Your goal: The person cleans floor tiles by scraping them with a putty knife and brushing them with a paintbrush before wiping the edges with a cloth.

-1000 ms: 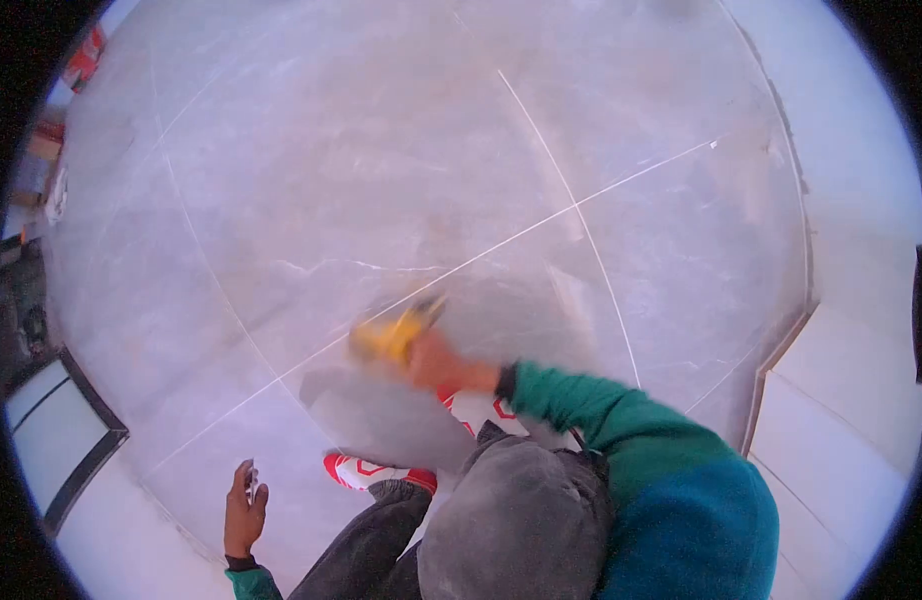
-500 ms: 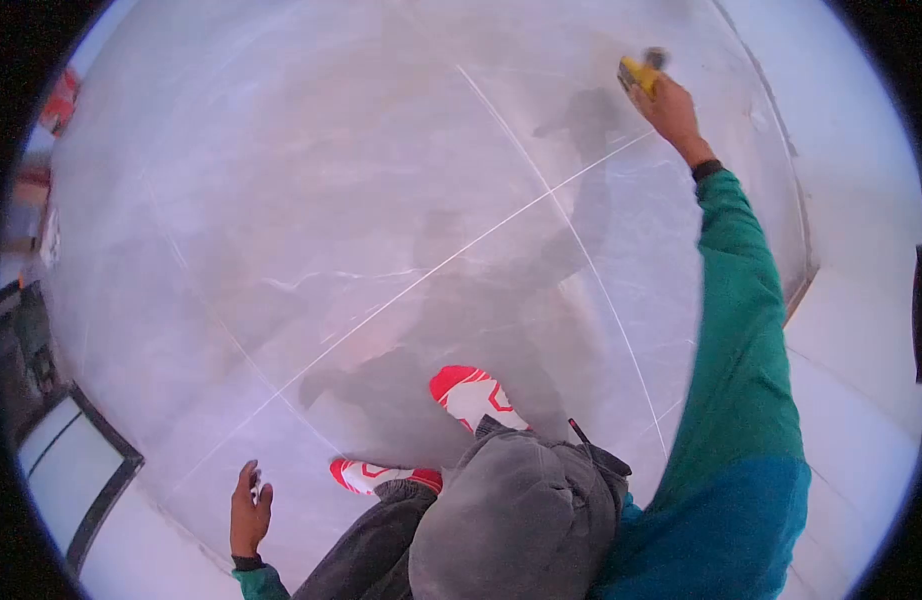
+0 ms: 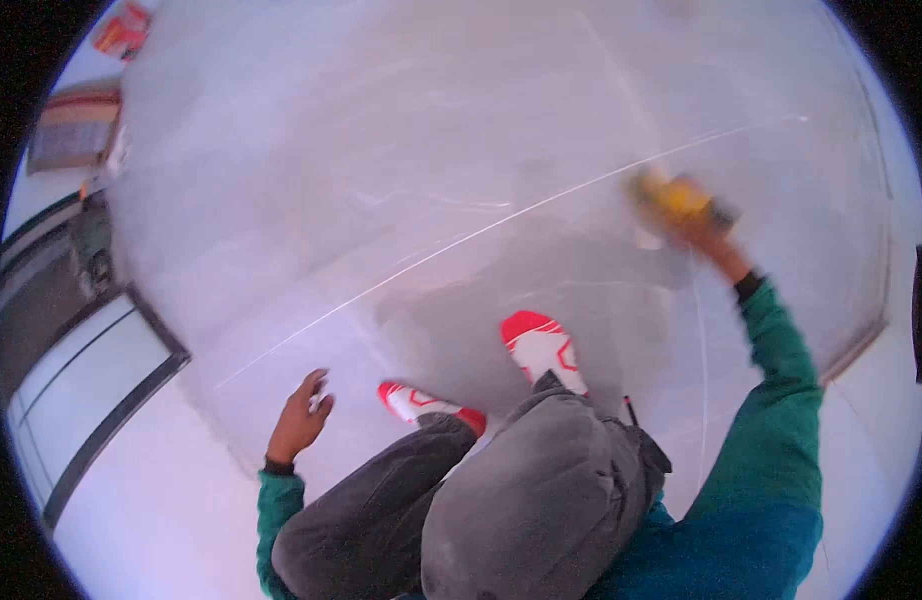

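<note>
My right hand [image 3: 703,232] reaches out over the grey floor and grips a yellow-and-black hand tool [image 3: 681,198]. The tool is smeared by motion and I cannot tell its exact kind; it overlaps a patch of floor just below a long thin white line [image 3: 511,217]. At lower left, beside my bent knee, my left hand [image 3: 301,418] hovers with its fingers loosely curled and a gap between thumb and fingers, where pale floor shows. A fainter, broader white line [image 3: 626,85] runs up from near the tool.
My feet, in red-and-white socks [image 3: 543,350], are planted on the smooth floor [image 3: 281,200]. A dark-framed glass panel [image 3: 91,395] and a cardboard box [image 3: 76,130] are at the left. A red-and-white packet [image 3: 123,32] lies at upper left. A white wall [image 3: 871,430] borders the right.
My right hand with the tool has swung back toward my body. My left hand has risen and shifted right in view. The view has turned, and the crossing white line looks fainter.
</note>
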Demonstrator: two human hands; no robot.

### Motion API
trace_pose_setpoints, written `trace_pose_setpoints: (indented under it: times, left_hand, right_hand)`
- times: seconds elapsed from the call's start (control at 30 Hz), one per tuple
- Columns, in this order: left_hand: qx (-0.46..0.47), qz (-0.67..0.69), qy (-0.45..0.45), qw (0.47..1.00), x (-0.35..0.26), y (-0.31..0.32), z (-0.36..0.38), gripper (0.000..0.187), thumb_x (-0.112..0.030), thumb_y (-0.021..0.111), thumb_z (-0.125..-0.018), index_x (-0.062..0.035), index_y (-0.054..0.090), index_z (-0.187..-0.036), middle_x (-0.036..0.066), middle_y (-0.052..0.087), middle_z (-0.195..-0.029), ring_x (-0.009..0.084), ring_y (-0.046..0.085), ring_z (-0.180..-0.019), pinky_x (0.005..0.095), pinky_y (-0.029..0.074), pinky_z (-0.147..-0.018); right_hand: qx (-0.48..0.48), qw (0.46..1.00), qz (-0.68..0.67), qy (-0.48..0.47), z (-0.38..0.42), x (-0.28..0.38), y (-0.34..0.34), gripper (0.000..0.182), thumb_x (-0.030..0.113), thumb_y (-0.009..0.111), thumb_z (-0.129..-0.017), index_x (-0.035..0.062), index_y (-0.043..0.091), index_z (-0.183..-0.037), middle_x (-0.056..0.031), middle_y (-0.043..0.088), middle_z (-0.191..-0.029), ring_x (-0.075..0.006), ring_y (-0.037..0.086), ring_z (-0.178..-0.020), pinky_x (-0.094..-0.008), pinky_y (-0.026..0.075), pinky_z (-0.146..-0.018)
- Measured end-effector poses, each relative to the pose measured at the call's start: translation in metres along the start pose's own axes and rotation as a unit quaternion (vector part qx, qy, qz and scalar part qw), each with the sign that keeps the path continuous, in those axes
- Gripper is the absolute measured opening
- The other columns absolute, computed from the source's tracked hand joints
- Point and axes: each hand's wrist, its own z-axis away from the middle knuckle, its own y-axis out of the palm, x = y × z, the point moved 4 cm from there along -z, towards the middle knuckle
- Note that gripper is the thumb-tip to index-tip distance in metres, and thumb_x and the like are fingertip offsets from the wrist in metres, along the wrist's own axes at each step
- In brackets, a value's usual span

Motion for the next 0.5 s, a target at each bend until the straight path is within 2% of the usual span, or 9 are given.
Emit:
trace_pose_setpoints:
  times: [0.03, 0.07, 0.1, 0.17, 0.23, 0.33, 0.4, 0.47, 0.5]
  left_hand:
    - [0.012, -0.004, -0.001, 1.000, -0.006, -0.001, 0.000, 0.043, -0.016, 0.053, -0.081, -0.0078, 0.038, -0.121, 0.018, 0.052, -0.112, 0.0301, 0.051, -0.104, 0.0371, 0.042, -0.083]
    - [0.001, -0.010, -0.009, 1.000, -0.010, -0.003, 0.000, 0.043, -0.016, 0.053, -0.081, -0.0078, 0.038, -0.121, 0.018, 0.052, -0.112, 0.0301, 0.051, -0.104, 0.0371, 0.042, -0.083]
    - [0.009, -0.017, 0.008, 1.000, -0.015, -0.003, 0.000, 0.043, -0.017, 0.053, -0.081, -0.0068, 0.038, -0.121, 0.018, 0.052, -0.112, 0.0304, 0.051, -0.104, 0.0364, 0.042, -0.084]
    - [0.012, -0.026, 0.027, 0.999, -0.026, -0.009, -0.001, 0.043, -0.018, 0.053, -0.081, -0.0058, 0.038, -0.120, 0.018, 0.051, -0.112, 0.0306, 0.050, -0.103, 0.0358, 0.041, -0.084]
    - [-0.005, -0.039, 0.026, 0.999, -0.038, -0.011, 0.006, 0.043, -0.017, 0.054, -0.081, -0.0044, 0.040, -0.119, 0.018, 0.052, -0.111, 0.0313, 0.051, -0.102, 0.0353, 0.041, -0.085]
    - [-0.052, -0.163, 0.087, 0.981, -0.058, -0.007, 0.023, 0.040, -0.017, 0.054, -0.081, -0.0052, 0.042, -0.118, 0.018, 0.054, -0.107, 0.0313, 0.052, -0.099, 0.0355, 0.041, -0.084]
    - [-0.055, -0.197, 0.102, 0.973, -0.082, -0.007, 0.045, 0.040, -0.016, 0.055, -0.080, -0.0056, 0.043, -0.117, 0.017, 0.055, -0.104, 0.0317, 0.054, -0.095, 0.0360, 0.042, -0.082]
    - [0.068, 0.058, 0.021, 0.996, -0.090, -0.008, 0.062, 0.040, -0.015, 0.056, -0.078, -0.0049, 0.044, -0.116, 0.017, 0.055, -0.101, 0.0328, 0.054, -0.091, 0.0372, 0.043, -0.080]
    - [0.069, 0.052, 0.053, 0.995, -0.078, -0.011, 0.061, 0.042, -0.014, 0.056, -0.077, -0.0044, 0.043, -0.116, 0.018, 0.055, -0.099, 0.0345, 0.054, -0.088, 0.0381, 0.044, -0.077]
  right_hand:
    - [0.108, 0.971, 0.123, 0.173, -0.025, -0.048, -0.025, 0.035, 0.031, 0.054, -0.079, 0.0147, 0.050, -0.109, -0.0099, 0.057, -0.091, -0.0248, 0.057, -0.071, -0.0344, 0.046, -0.053]
    - [-0.086, 0.977, 0.044, 0.190, -0.013, -0.112, -0.036, 0.031, 0.026, 0.055, -0.078, 0.0124, 0.050, -0.105, -0.0120, 0.057, -0.093, -0.0261, 0.058, -0.076, -0.0371, 0.047, -0.052]
    - [-0.061, 0.961, 0.042, 0.268, -0.048, -0.127, -0.076, 0.029, 0.024, 0.057, -0.077, 0.0090, 0.050, -0.102, -0.0132, 0.059, -0.087, -0.0294, 0.059, -0.076, -0.0399, 0.048, -0.057]
    - [-0.167, 0.972, 0.056, 0.157, -0.088, -0.121, -0.110, 0.027, 0.021, 0.059, -0.076, 0.0062, 0.050, -0.097, -0.0122, 0.060, -0.083, -0.0314, 0.058, -0.076, -0.0381, 0.047, -0.062]
    - [-0.183, 0.947, -0.135, 0.228, -0.110, -0.089, -0.082, 0.026, 0.020, 0.060, -0.074, 0.0081, 0.051, -0.096, -0.0106, 0.059, -0.086, -0.0271, 0.058, -0.079, -0.0354, 0.046, -0.064]
    - [-0.276, 0.957, -0.077, 0.046, -0.139, 0.073, -0.039, 0.023, 0.019, 0.061, -0.075, 0.0083, 0.053, -0.093, -0.0060, 0.057, -0.079, -0.0225, 0.056, -0.075, -0.0319, 0.046, -0.066]
    - [-0.139, 0.922, -0.356, 0.059, -0.145, 0.189, 0.006, 0.025, 0.016, 0.058, -0.074, 0.0077, 0.052, -0.097, -0.0133, 0.056, -0.087, -0.0297, 0.057, -0.073, -0.0400, 0.047, -0.062]
    - [0.084, 0.862, -0.498, 0.030, -0.136, 0.294, 0.014, 0.030, 0.014, 0.051, -0.075, 0.0091, 0.050, -0.104, -0.0147, 0.057, -0.083, -0.0339, 0.056, -0.073, -0.0449, 0.045, -0.062]
    - [0.146, 0.841, -0.522, 0.017, -0.127, 0.334, 0.021, 0.021, 0.019, 0.057, -0.072, 0.0051, 0.055, -0.088, -0.0158, 0.058, -0.078, -0.0340, 0.056, -0.071, -0.0406, 0.046, -0.060]
